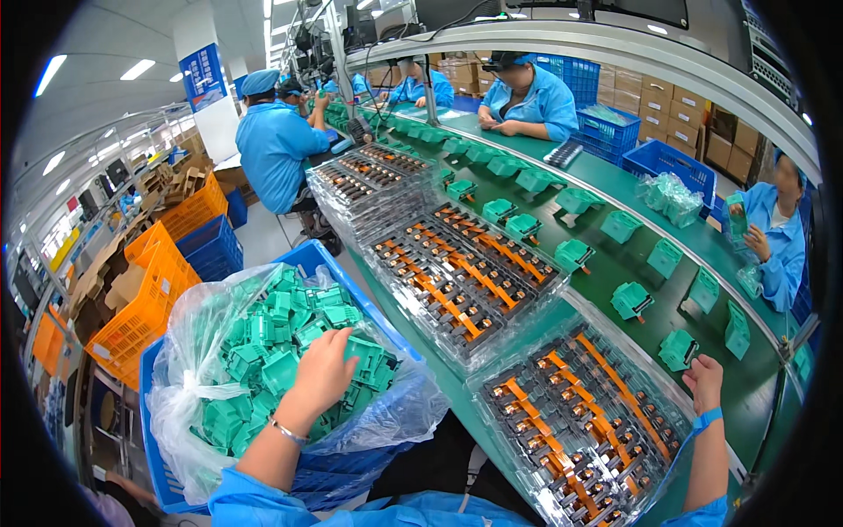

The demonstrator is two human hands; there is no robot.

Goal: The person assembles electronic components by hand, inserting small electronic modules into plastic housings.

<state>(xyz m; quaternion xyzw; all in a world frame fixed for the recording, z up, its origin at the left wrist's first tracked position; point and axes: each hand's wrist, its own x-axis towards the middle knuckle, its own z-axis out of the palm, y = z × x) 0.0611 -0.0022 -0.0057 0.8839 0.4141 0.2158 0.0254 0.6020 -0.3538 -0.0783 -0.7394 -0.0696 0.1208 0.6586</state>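
My left hand point(327, 367) reaches into a blue crate point(151, 413) lined with a clear plastic bag point(189, 351). Its fingers rest over a heap of green plastic housings point(279, 372), thumb held apart; the fingertips are partly hidden. Over the green conveyor belt, my right hand point(705, 383) has its fingers curled together; whatever is in them is too small or hidden. Just beyond it lies a green housing with a black part point(677, 350). Between my arms, a clear tray point(584, 430) holds rows of small black-and-copper parts with orange strips.
More loaded trays point(465, 272) line the belt's left side. Several green housings point(577, 200) stand along the belt point(606, 338). Co-workers in blue point(531, 101) sit across the line and at the far left. Orange crates point(149, 303) stand left, a metal frame point(615, 48) overhead.
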